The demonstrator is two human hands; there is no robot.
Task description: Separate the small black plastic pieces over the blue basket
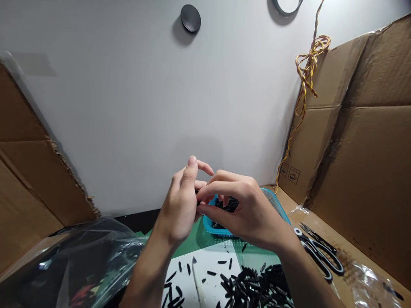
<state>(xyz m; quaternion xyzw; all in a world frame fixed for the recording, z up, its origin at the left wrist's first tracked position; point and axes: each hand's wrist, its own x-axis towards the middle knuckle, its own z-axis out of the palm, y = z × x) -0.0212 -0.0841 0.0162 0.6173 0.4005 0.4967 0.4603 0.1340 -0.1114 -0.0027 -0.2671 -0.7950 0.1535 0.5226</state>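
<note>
My left hand [181, 209] is raised above the work surface, thumb up and fingers curled around small black pieces, which are mostly hidden. From the right, my right hand [244, 205] meets it, thumb and fingertips pinching at a small black piece [198, 203] against the left palm. Behind my right hand, a blue plastic basket [210, 226] holds many similar black pieces. Below both hands, a heap of slim black pieces [253, 286] and some scattered ones lie on a white sheet [186, 265] and the green mat. A pale, pointed pen-like tool [198, 282] rests on the sheet.
Black-and-white scissors [316, 252] and dark tweezers [317, 238] lie at right, beside crumpled clear plastic [369, 282]. A clear plastic bag [96, 256] covers the left side. Cardboard walls [369, 128] stand on both sides; a twisted yellow wire [302, 98] hangs at right.
</note>
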